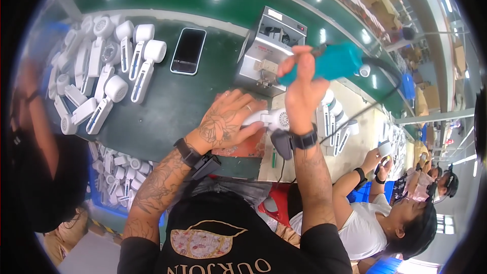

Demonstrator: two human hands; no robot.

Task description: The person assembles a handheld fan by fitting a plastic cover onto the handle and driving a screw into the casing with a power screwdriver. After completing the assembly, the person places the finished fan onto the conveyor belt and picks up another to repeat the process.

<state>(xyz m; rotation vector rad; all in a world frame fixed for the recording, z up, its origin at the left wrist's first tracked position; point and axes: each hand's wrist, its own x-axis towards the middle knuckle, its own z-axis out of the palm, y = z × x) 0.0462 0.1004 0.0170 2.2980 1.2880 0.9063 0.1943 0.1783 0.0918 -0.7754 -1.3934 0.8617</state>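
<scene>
My left hand (pixel 225 119) is closed round a white handheld fan (pixel 276 119), its fingers on the handle and the round grilled head toward the right. The fan lies low over an orange-red mat (pixel 251 147). Raised above the fan head, my right hand (pixel 306 89) grips a teal electric screwdriver (pixel 335 63) held roughly level; a black cable trails from its right end. Its left end is close to the front of a grey metal screw feeder (pixel 264 53). Motion slightly blurs the tool, and its bit cannot be made out clearly.
Many white fans (pixel 104 61) are heaped on the bench's left, near a phone (pixel 188 50). More fans (pixel 335 116) stand right of my right hand. A blue crate (pixel 114 195) of white parts sits below the left edge. A co-worker (pixel 370 218) sits at right; another person is at far left.
</scene>
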